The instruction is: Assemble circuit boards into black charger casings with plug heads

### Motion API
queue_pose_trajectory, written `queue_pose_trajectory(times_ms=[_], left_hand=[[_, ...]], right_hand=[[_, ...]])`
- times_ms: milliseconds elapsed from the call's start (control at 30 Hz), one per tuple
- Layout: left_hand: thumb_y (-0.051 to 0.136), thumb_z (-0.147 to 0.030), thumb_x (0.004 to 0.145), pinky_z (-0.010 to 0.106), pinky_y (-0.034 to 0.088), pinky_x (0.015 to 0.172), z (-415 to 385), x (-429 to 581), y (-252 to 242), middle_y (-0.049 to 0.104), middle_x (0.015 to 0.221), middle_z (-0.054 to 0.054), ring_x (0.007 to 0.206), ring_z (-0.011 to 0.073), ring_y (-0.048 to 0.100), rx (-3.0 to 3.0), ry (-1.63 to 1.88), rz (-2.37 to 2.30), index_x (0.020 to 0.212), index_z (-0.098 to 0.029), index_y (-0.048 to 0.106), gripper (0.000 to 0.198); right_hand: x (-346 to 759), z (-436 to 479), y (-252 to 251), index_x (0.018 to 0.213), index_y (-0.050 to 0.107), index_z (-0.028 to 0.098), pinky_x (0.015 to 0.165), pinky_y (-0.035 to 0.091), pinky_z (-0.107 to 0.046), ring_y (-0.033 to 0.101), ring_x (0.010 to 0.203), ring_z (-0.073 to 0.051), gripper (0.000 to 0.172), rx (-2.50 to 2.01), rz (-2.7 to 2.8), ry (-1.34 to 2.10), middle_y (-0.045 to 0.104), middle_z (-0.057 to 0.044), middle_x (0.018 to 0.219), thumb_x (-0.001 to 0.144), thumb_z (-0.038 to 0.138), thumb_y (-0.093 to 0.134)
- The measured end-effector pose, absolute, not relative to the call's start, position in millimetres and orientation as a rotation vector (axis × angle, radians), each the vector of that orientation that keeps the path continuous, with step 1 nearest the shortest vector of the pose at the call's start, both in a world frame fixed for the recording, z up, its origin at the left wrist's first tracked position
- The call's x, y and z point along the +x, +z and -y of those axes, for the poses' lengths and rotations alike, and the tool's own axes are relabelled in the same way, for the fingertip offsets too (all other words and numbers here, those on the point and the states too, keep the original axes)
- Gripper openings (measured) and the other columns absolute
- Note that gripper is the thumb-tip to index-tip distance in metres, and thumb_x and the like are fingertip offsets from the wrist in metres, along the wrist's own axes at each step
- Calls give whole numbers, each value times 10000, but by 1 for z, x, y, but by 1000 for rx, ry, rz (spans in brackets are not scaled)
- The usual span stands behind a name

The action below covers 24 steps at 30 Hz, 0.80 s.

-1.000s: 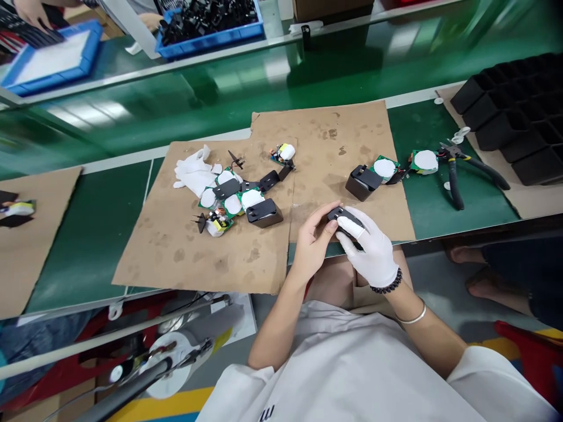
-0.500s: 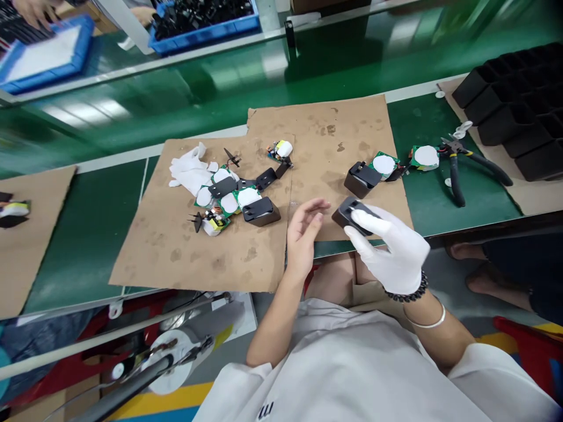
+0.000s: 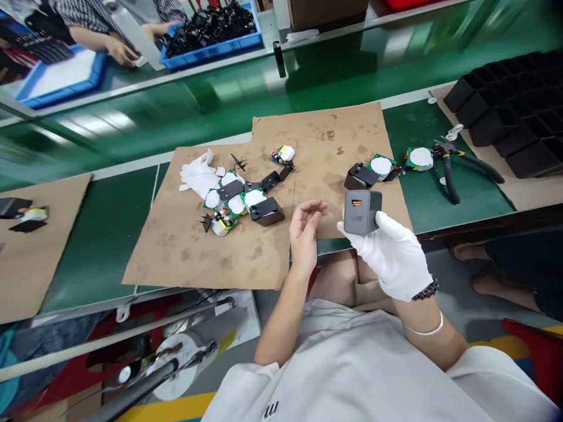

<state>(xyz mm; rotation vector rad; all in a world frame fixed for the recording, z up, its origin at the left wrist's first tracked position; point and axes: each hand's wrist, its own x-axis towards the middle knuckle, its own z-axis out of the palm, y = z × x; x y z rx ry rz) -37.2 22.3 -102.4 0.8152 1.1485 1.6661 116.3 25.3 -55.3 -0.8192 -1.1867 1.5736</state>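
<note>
My right hand (image 3: 389, 252), in a white glove, grips a black charger (image 3: 358, 212) by its sides, with the end that bears a USB port facing up at me. My bare left hand (image 3: 305, 234) is to the left of it, fingers loosely curled and apart, holding nothing. Just beyond the held charger lies another black charger case (image 3: 361, 176), touching a green circuit board (image 3: 382, 167) with a white round pad. Left of my hands, several circuit boards and black covers lie in a cluster beside a black charger case (image 3: 267, 211) and a crumpled white glove (image 3: 199, 174).
Stained cardboard (image 3: 211, 258) covers part of the green bench. Black-handled cutters (image 3: 448, 167) lie at right, before a black compartment tray (image 3: 505, 111). Across the conveyor (image 3: 321, 82), a co-worker's hand (image 3: 121, 51) is near a blue bin (image 3: 211, 44) of black parts.
My right hand has turned the charger, so its port end now faces me instead of its pin side. My left hand stays almost the same. The view has shifted slightly.
</note>
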Motion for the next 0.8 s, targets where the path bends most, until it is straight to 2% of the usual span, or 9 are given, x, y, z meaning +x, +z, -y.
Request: queue_pose_trajectory(times_ms=[133, 300, 433, 533, 600, 667, 700, 733, 800], left_hand=[[715, -322, 825, 334, 531, 994, -21, -37, -100, 727, 1030, 34, 1030, 179, 699, 777, 1645, -1152, 998, -223, 688, 201], [702, -310, 827, 342, 520, 1017, -20, -37, -100, 723, 1027, 23, 1045, 178, 691, 762, 1641, -1117, 985, -227, 684, 179], [665, -305, 858, 326, 532, 982, -17, -37, -101, 718, 1043, 37, 1027, 177, 688, 816, 1641, -1144, 997, -217, 672, 164], [588, -267, 932, 325, 526, 982, -11, -34, -99, 698, 1079, 59, 1063, 184, 668, 1060, 1644, -1273, 1042, -210, 655, 141], [530, -222, 971, 332, 514, 991, -4, -29, -98, 680, 1107, 76, 1101, 193, 648, 1344, 1580, -1421, 1062, -205, 643, 146], [499, -173, 980, 330, 516, 949, 0, -22, -99, 678, 1090, 88, 1074, 202, 649, 1652, 1465, -1596, 1055, -199, 635, 158], [499, -152, 973, 327, 520, 911, 1, -18, -100, 685, 1064, 89, 1036, 207, 656, 1801, 1411, -1691, 1042, -195, 632, 156], [505, -136, 962, 330, 520, 877, 2, -14, -102, 694, 1038, 92, 996, 214, 661, 1947, 1367, -1780, 1031, -189, 631, 153], [522, -116, 938, 344, 514, 837, -1, -7, -106, 712, 994, 93, 944, 231, 668, 2193, 1294, -1941, 1022, -177, 631, 150]], right_hand=[[112, -24, -45, 1229, 670, 234, 945, 640, -549, 667, 1260, -271, 417, -798, 1293, 1574, 703, -104, 1322, 1075, 421, 331], [109, -25, -39, 1180, 699, 260, 934, 650, -500, 679, 1242, -221, 487, -809, 1422, 1530, 728, -72, 1279, 1097, 411, 243], [114, -18, -29, 1099, 714, 250, 970, 640, -431, 687, 1223, -184, 351, -816, 1175, 1793, 751, -42, 1223, 1059, 433, 417], [118, -35, -12, 1084, 692, 267, 1020, 621, -379, 689, 1209, -170, 202, -847, 967, 1962, 740, 2, 1240, 961, 411, 621], [115, -71, 4, 1113, 647, 292, 1018, 628, -388, 676, 1211, -181, 246, -889, 1057, 1801, 699, 31, 1304, 882, 339, 718], [105, -129, 23, 1146, 593, 315, 1009, 632, -392, 634, 1235, -184, 368, -930, 1339, 1334, 632, 47, 1387, 823, 260, 760], [98, -163, 32, 1197, 571, 312, 1050, 600, -344, 591, 1261, -158, 433, -1042, 1553, 1041, 597, 44, 1425, 817, 236, 766], [91, -197, 40, 1244, 556, 273, 1071, 566, -297, 561, 1273, -137, 479, -1204, 1769, 763, 585, 36, 1423, 814, 231, 764], [76, -260, 52, 1288, 572, 180, 968, 604, -329, 617, 1149, -165, 543, -1336, 1908, 692, 622, -19, 1346, 792, 205, 793]])
